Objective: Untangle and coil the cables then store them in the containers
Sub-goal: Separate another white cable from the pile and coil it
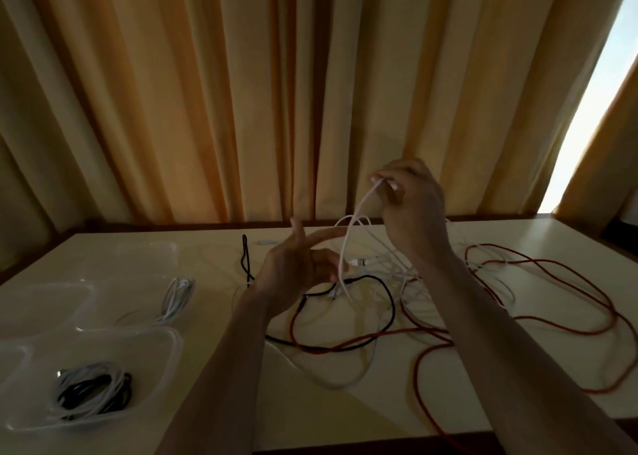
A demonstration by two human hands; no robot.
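The right hand [411, 206] is raised above the far middle of the bench [214, 320], its thumb and fingers pinching the end of a white cable [355, 227] near the connector. From that pinch the white cable runs steeply down and toward the left, its long axis close to upright, and then drops into the tangle of cables [390, 275] lying on the bench just below both hands. The left hand [297, 264] is lower and to the left, held just over the tangle with its fingers spread and mostly straight, the forefinger pointing right toward the hanging strand; it grips nothing, and whether a fingertip touches the strand I cannot tell. In the tangle, a red cable [538, 271] spreads in wide loops over the right half of the bench and runs off the near edge, while a black cable [392, 302] curves through the middle beside more white strands. A short black braided cable [246, 258] lies apart at the far side, its length running toward and away from the person. On the left, a clear plastic container [162, 361] at the near edge holds coiled white and black cables [91, 390]. A loosely bundled white cable [176, 296] lies behind it on the bench, near further clear containers [48, 302]. Orange curtains [207, 92] hang behind.
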